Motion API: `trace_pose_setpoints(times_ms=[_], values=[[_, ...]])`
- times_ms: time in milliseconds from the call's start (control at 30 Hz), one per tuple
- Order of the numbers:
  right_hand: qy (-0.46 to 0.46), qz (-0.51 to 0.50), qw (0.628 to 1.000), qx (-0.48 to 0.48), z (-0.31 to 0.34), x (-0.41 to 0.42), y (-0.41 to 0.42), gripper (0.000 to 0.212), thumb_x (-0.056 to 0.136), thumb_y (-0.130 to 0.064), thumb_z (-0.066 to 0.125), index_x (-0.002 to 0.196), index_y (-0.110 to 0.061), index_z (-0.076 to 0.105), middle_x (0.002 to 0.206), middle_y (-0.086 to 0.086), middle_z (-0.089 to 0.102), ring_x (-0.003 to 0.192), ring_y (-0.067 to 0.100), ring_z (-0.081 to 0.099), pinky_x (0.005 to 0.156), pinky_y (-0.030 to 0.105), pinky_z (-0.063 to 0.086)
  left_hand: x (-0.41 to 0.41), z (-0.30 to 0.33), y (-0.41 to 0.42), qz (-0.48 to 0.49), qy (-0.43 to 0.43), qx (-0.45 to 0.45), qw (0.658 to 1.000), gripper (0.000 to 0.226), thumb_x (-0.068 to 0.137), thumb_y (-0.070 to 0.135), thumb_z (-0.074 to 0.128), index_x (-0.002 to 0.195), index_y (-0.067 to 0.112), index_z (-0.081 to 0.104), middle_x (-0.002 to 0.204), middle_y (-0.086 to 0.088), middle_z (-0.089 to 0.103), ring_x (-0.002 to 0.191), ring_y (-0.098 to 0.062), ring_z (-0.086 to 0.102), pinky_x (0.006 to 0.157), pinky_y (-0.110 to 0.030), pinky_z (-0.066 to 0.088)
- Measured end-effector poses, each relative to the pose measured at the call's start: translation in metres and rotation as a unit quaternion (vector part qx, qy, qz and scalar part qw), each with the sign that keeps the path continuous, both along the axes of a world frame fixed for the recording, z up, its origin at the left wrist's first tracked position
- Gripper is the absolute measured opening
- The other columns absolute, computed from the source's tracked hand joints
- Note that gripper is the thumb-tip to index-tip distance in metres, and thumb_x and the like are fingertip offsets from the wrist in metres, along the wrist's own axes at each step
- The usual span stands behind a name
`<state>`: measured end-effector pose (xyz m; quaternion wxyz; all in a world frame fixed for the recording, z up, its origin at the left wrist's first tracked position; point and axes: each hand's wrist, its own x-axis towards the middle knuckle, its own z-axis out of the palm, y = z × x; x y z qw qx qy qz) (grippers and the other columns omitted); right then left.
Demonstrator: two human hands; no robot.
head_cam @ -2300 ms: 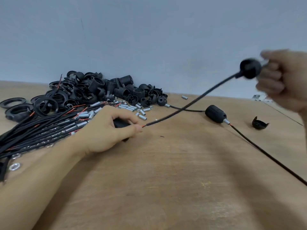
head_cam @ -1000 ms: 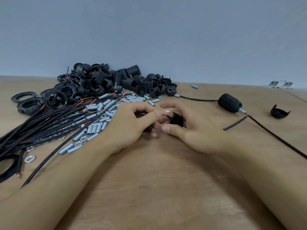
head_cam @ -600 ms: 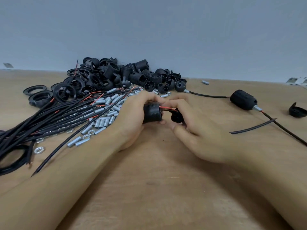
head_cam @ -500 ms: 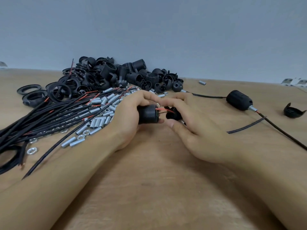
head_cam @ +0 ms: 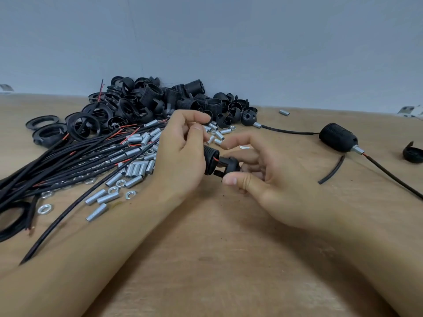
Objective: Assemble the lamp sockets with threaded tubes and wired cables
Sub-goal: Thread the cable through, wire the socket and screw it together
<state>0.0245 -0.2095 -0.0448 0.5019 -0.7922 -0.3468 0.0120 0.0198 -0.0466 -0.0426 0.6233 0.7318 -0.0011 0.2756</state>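
The grip of the left hand point(head_cam: 180, 154) is clenched round a black threaded socket body point(head_cam: 210, 160), held just above the bench point(head_cam: 217, 259) with its open end facing right. The grip of the right hand point(head_cam: 263, 177) grasps a black socket cap point(head_cam: 227, 167), thumb beneath and fingers behind, pressed against the end of the socket body. A red wire point(head_cam: 215, 159) shows at the seam where the two parts meet. The left index finger and thumb are curled above the socket body and close together; whether they pinch anything is unclear.

Left of the hands, a bundle of black cables point(head_cam: 57, 165) with red cores fans across the bench, and silver threaded tubes point(head_cam: 137, 169) lie scattered over and beside it, with a few nuts point(head_cam: 44, 208) among them. Behind the hands, against the wall point(head_cam: 229, 42), sits a heap of black socket parts point(head_cam: 160, 104), with loose rings point(head_cam: 49, 133) at its left edge. To the right lies a finished socket point(head_cam: 337, 137) on its cable point(head_cam: 393, 177), a short offcut of black cable point(head_cam: 332, 171) near it, and a lone cap point(head_cam: 413, 154) at the frame's right edge. One stray tube point(head_cam: 284, 113) lies near the wall.
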Motion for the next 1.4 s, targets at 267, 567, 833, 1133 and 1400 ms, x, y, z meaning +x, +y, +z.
trace_pose_setpoints(times_ms=[267,567,833,1133,1400], values=[[-0.161,-0.078,0.983,0.025,0.000,-0.006,0.007,0.039,0.079,-0.019,0.072,0.110,-0.040,0.060,0.111,-0.024,0.063,0.092,0.015,0.065,0.081,0.027,0.053,-0.002,0.002,-0.004,-0.021,0.007,-0.031,0.999,0.024,0.103,0.007,0.041,0.097,0.019,0.062,0.073,0.008,0.054,0.067,-0.006,0.050,0.064,-0.024,0.043],[-0.087,-0.031,0.995,0.047,0.007,-0.005,0.000,0.035,0.080,-0.016,0.071,0.107,-0.034,0.060,0.110,-0.021,0.067,0.094,0.011,0.064,0.081,0.034,0.053,-0.004,0.008,-0.006,-0.086,0.168,-0.198,0.962,0.026,0.105,0.023,0.042,0.101,0.011,0.065,0.096,-0.013,0.056,0.072,-0.018,0.056,0.052,-0.024,0.049],[-0.090,-0.034,0.995,0.034,0.009,-0.005,-0.001,0.036,0.076,-0.020,0.073,0.106,-0.038,0.065,0.106,-0.012,0.070,0.088,0.014,0.065,0.067,0.013,0.045,-0.005,0.009,-0.008,-0.081,0.188,-0.198,0.959,0.026,0.105,0.027,0.043,0.093,0.016,0.064,0.089,-0.010,0.058,0.072,-0.020,0.056,0.061,-0.029,0.044],[-0.134,-0.093,0.986,-0.033,0.010,-0.007,0.001,0.043,0.073,-0.029,0.068,0.110,-0.042,0.052,0.106,-0.030,0.058,0.085,0.006,0.061,0.075,0.033,0.055,-0.006,0.010,-0.010,-0.073,0.160,-0.174,0.969,0.025,0.104,0.029,0.047,0.092,0.018,0.065,0.082,-0.006,0.049,0.061,-0.013,0.052,0.056,-0.026,0.044],[-0.058,-0.036,0.997,0.032,0.014,-0.007,-0.002,0.029,0.067,-0.023,0.077,0.091,-0.040,0.070,0.104,0.001,0.072,0.098,0.026,0.066,0.086,0.048,0.053,-0.007,0.010,-0.007,-0.071,0.213,-0.186,0.957,0.033,0.104,0.034,0.046,0.082,0.018,0.065,0.079,-0.006,0.061,0.060,-0.015,0.056,0.060,-0.028,0.045]])
